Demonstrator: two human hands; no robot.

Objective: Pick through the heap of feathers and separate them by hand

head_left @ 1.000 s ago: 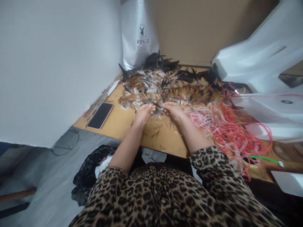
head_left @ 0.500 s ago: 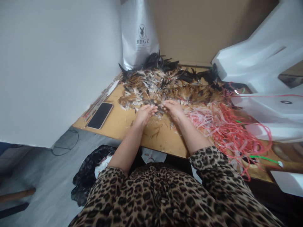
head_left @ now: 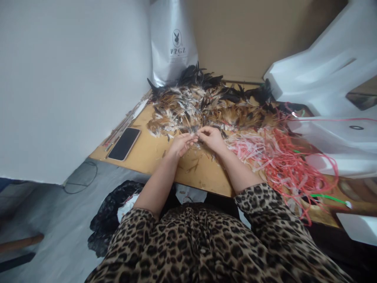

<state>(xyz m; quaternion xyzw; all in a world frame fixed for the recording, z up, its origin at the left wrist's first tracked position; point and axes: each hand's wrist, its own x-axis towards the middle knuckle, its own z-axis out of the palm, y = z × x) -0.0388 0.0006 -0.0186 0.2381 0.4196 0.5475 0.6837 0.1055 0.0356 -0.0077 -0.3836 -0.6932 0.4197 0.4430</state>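
Evidently two bags frame the work: a pale, shiny bag (head_left: 173,65) printed with a rabbit's head and the letters PPGZ stands at the top of the frame, left of centre, and a crumpled black plastic bag (head_left: 108,224) sits on the floor (head_left: 61,232) at lower left, with something white against it. What the pale bag contains is hidden.

Just in front of the pale bag, a wide heap of feathers (head_left: 179,104) spreads over the middle of the bench (head_left: 203,177), glossy black and pointed along the back, fluffier brown and cream towards the front. Right of centre lies a loose tangle of thin red and whitish strips (head_left: 294,161), with a bright green strand (head_left: 331,197) at its lower edge. A flat dark-screened phone (head_left: 124,144) lies left of centre.

At the front edge of the feathers, the left hand (head_left: 184,143) is half curled, palm partly up, its thumb and forefinger close together. The right hand (head_left: 210,138) bends inward, its fingertips meeting the left's. Whether a feather is pinched between them is too small to tell.
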